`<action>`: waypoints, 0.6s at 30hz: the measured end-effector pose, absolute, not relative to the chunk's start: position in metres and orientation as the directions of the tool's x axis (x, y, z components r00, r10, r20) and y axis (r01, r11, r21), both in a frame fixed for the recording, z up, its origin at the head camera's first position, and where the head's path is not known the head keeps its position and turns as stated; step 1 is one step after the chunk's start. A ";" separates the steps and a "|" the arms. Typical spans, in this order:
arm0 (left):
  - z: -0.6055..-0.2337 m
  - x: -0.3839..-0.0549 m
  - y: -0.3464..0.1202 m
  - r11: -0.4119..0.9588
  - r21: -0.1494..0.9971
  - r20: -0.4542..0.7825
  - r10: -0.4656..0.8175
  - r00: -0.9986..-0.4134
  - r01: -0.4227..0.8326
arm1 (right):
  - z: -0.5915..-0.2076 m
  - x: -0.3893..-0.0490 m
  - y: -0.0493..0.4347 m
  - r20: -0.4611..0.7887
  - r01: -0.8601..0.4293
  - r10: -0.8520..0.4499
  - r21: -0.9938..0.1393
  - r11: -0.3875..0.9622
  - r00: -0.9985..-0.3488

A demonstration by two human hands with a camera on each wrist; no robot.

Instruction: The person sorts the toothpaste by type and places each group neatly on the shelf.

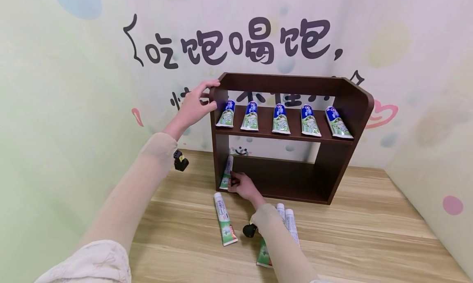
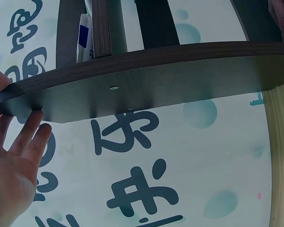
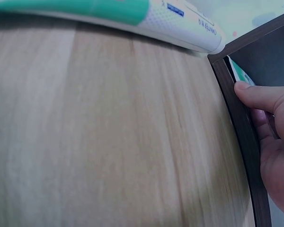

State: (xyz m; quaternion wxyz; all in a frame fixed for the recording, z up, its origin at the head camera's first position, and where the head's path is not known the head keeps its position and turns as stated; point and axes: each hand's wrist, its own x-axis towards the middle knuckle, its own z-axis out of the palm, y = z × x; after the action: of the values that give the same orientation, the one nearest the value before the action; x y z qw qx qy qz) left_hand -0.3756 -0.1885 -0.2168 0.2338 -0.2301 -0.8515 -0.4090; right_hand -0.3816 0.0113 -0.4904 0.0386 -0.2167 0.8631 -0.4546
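Slim toothpaste tube (image 1: 226,174), white above, green below, reddish patch

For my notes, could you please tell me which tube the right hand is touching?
The white-and-green tube at the left end of the rack's lower shelf; the others lie on the upper shelf or the table.

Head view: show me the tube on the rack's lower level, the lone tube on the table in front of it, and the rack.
Lower-level tube (image 1: 227,173): head view, middle of its body.
Lone tube (image 1: 223,218): head view, middle of its body.
Rack (image 1: 284,84): head view, top back panel.
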 end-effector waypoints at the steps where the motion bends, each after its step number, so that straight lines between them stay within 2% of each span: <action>1: -0.217 -0.376 -0.189 0.561 0.588 0.587 0.200 -0.785 0.583 | -0.491 -0.382 0.011 0.130 -0.339 -0.410 -0.801 0.494 -0.903; 18: -0.217 -0.376 -0.188 0.549 0.603 0.579 0.197 -0.791 0.578 | -0.492 -0.382 0.013 0.131 -0.349 -0.420 -0.793 0.499 -0.898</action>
State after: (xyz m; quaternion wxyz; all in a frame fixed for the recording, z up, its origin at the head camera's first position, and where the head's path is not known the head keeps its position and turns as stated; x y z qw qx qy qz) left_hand -0.3758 -0.1880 -0.2172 0.2288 -0.2280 -0.8499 -0.4163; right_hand -0.3824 0.0129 -0.4916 0.0395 -0.2221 0.8649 -0.4483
